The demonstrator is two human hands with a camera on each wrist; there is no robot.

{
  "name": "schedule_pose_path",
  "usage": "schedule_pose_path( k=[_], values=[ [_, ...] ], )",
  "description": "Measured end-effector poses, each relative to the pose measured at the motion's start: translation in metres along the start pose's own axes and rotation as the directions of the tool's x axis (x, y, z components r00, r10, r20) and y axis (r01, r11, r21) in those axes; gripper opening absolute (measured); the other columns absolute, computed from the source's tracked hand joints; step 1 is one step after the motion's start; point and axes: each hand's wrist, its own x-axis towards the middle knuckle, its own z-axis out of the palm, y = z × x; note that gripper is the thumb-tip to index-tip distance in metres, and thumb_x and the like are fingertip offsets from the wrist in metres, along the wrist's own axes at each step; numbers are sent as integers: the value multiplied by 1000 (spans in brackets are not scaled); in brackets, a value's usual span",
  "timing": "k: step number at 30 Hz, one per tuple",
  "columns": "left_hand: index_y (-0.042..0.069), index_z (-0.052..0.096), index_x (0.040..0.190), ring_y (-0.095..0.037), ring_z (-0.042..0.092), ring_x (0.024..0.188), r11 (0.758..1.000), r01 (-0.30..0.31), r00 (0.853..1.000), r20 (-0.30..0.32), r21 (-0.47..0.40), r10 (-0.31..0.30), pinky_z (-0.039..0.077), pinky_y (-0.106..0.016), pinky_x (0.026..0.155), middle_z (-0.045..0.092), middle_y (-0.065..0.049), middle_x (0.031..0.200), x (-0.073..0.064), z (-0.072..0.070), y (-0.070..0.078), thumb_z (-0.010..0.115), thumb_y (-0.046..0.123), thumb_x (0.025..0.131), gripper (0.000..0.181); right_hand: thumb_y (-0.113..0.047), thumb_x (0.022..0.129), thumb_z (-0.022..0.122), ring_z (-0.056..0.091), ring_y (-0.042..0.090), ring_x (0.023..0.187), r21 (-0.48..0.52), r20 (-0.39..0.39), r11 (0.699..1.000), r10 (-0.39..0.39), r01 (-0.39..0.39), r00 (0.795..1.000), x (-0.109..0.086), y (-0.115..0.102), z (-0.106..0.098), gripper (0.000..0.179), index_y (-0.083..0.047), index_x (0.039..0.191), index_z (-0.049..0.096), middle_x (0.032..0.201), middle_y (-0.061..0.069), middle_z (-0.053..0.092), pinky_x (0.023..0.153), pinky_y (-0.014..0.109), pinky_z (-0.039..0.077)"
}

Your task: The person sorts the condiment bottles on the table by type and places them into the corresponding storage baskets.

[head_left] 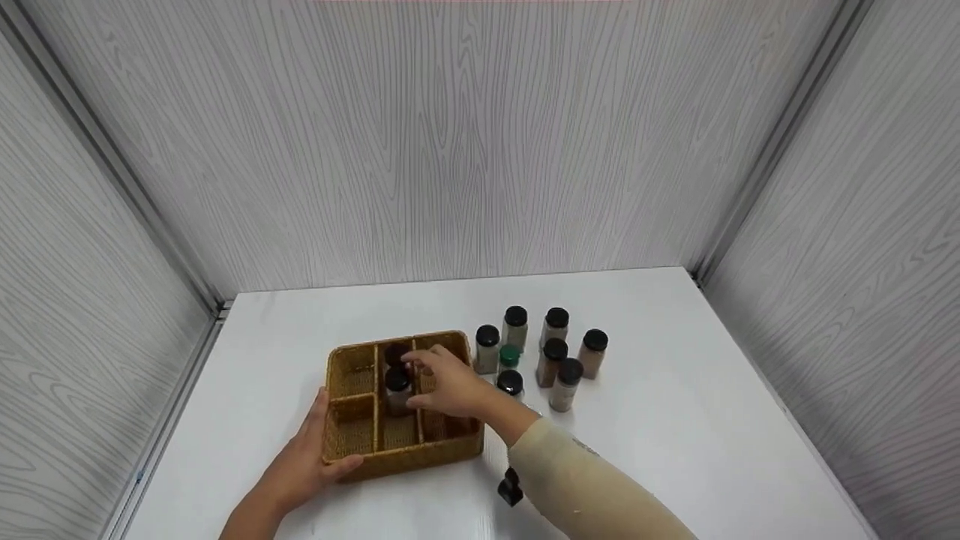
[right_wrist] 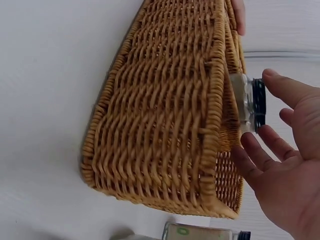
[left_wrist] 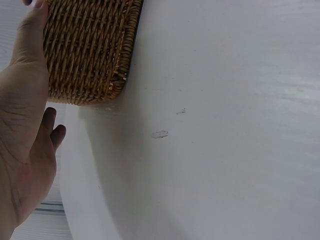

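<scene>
A brown wicker basket with several compartments stands on the table. In its middle column is a clear glass jar with a black lid, its top standing above the rim in the right wrist view. Behind it sits another dark lid. My right hand is over the basket, thumb and fingers spread around the jar's lid, fingertips at its edges. At the basket's near left corner, my left hand rests against the sides, thumb along the front and fingers along the left side.
Right of the basket several black-lidded jars stand upright in a cluster, with one green-lidded jar among them. A black object shows beside my right sleeve. Grey wood-grain panels enclose the white table at the back and sides.
</scene>
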Motion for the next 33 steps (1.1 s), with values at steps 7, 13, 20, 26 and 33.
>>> schedule_pose_path(
  k=[7, 13, 20, 26, 33],
  values=[
    [19, -26, 171, -58, 18, 162, 1000, -4, 1000, 6, 9, 4, 28, -74, 129, -9, -25, 182, 1, -1, 0, 73, 76, 90, 140, -32, 100, 81, 60, 28, 141, 5, 25, 1000, 19, -19, 999, -10, -1, -19, 68, -22, 161, 52, 145, 10, 56, 117, 40, 55],
    [20, -28, 170, -59, 19, 162, 1000, 20, 999, 27, 8, -20, 29, -75, 127, -6, -27, 181, 1, -2, 1, 74, 75, 89, 141, -33, 101, 80, 60, 27, 140, 26, 38, 1000, 0, -1, 999, -21, -1, -34, 67, -18, 160, 52, 146, 9, 57, 118, 42, 53],
    [15, -24, 171, -58, 16, 163, 1000, -8, 1000, 19, 7, 8, 28, -75, 128, -6, -27, 181, 1, 0, 0, 72, 75, 91, 139, -35, 105, 74, 60, 26, 138, 45, 36, 999, -19, 18, 999, -36, 9, -50, 62, -16, 160, 52, 151, 8, 58, 115, 49, 55],
    [14, -24, 171, -58, 17, 162, 1000, -9, 1000, 9, 11, 9, 27, -74, 128, -5, -28, 181, 1, 1, -1, 73, 75, 90, 140, -31, 109, 69, 57, 40, 143, 137, 32, 990, -34, 29, 999, -49, 22, -63, 59, -10, 160, 50, 146, 19, 55, 118, 56, 52],
    [15, -25, 171, -58, 17, 162, 1000, -9, 1000, 13, 5, 9, 28, -74, 128, -6, -27, 181, 3, 1, 0, 74, 75, 90, 141, -23, 109, 68, 57, 46, 144, 228, 15, 971, -78, 72, 997, -66, 35, -77, 57, -4, 159, 49, 151, 25, 54, 122, 61, 48]
  ],
)
